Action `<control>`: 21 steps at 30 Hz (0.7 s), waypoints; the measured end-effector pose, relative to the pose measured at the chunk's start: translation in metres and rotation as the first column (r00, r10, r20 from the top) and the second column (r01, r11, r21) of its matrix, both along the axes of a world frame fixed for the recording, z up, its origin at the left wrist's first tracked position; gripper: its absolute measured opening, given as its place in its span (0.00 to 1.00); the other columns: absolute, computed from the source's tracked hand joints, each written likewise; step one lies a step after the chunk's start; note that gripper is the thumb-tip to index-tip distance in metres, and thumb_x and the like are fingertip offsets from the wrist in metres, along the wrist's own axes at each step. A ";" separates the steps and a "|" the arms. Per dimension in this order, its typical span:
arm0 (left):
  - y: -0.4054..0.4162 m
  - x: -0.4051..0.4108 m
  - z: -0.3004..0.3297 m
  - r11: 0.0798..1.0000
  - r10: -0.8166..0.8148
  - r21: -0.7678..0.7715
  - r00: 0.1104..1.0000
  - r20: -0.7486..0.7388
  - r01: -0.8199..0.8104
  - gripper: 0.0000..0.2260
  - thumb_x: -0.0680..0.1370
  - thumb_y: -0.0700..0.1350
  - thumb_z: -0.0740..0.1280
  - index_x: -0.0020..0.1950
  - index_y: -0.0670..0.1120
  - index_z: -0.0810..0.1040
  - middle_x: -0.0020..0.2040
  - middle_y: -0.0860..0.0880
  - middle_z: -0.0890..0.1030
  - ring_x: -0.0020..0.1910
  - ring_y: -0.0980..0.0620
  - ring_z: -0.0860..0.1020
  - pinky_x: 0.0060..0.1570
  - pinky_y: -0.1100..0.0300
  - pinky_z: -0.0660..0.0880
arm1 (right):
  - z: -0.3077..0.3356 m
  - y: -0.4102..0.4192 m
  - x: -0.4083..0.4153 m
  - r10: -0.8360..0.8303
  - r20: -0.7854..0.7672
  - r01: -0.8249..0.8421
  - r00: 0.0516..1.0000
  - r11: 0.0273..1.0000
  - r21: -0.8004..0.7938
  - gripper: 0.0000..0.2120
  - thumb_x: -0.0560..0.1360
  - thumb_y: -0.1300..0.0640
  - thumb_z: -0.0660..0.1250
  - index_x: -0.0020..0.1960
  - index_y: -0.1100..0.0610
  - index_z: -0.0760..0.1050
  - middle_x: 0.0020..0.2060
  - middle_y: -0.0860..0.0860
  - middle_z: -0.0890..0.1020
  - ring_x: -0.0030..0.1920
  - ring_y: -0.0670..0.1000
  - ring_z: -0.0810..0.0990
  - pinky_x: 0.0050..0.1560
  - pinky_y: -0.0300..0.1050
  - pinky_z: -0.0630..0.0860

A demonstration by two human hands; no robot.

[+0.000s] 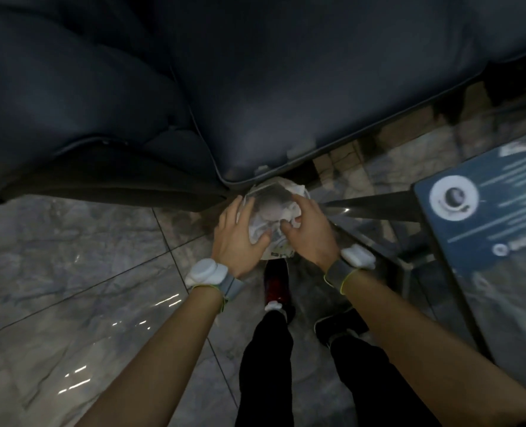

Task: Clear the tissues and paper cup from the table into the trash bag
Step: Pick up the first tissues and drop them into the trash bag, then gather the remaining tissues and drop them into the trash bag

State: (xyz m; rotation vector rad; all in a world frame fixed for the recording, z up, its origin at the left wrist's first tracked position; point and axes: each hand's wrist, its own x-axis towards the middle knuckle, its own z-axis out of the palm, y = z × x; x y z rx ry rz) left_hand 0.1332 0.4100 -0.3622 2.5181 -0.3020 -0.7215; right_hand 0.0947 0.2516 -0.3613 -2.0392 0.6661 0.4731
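A translucent trash bag (275,198) sits low in front of me, near the corner of a sofa cushion. Crumpled white tissues (263,224) show inside it. My left hand (235,235) grips the bag's left side, fingers curled around the plastic. My right hand (309,231) holds the right side, its fingertips pressed into the tissues at the bag's mouth. No paper cup can be made out; it may be hidden inside the bag.
A dark blue sofa (194,87) fills the upper half. A glass table (486,303) with a blue printed card (483,204) stands at the right. My legs and shoes (275,285) are on the glossy marble floor (70,272) below.
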 end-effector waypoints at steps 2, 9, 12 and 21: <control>-0.008 0.006 0.038 0.999 -0.008 -0.034 0.999 0.047 0.010 0.34 0.72 0.58 0.62 0.75 0.50 0.58 0.77 0.45 0.59 0.73 0.43 0.59 0.70 0.47 0.60 | 0.039 -0.006 0.004 -0.006 0.065 0.006 0.998 1.000 -0.001 0.29 0.73 0.53 0.66 0.71 0.53 0.63 0.67 0.56 0.71 0.61 0.57 0.75 0.60 0.55 0.75; -0.063 0.017 0.203 0.978 -0.159 -0.102 0.970 0.182 0.179 0.31 0.72 0.58 0.61 0.73 0.49 0.61 0.75 0.45 0.62 0.72 0.44 0.60 0.70 0.49 0.61 | 0.212 -0.043 -0.011 -0.084 0.247 0.106 0.965 0.991 -0.078 0.26 0.72 0.51 0.66 0.69 0.54 0.65 0.64 0.56 0.73 0.58 0.57 0.78 0.58 0.54 0.76; -0.087 0.014 0.249 0.953 -0.217 -0.170 0.958 0.190 0.249 0.25 0.75 0.54 0.64 0.70 0.48 0.67 0.70 0.45 0.68 0.68 0.45 0.66 0.67 0.51 0.65 | 0.256 -0.066 -0.026 -0.157 0.285 0.205 0.946 0.967 -0.149 0.26 0.72 0.48 0.65 0.69 0.53 0.66 0.65 0.55 0.73 0.62 0.55 0.75 0.62 0.51 0.73; -0.239 -0.037 0.364 0.742 -0.494 -0.333 0.810 0.316 0.582 0.22 0.74 0.52 0.63 0.67 0.47 0.71 0.63 0.45 0.75 0.61 0.44 0.74 0.62 0.47 0.72 | 0.360 -0.169 -0.140 -0.367 0.452 0.553 0.813 0.727 -0.406 0.30 0.68 0.43 0.63 0.66 0.56 0.70 0.65 0.56 0.76 0.66 0.57 0.72 0.68 0.53 0.68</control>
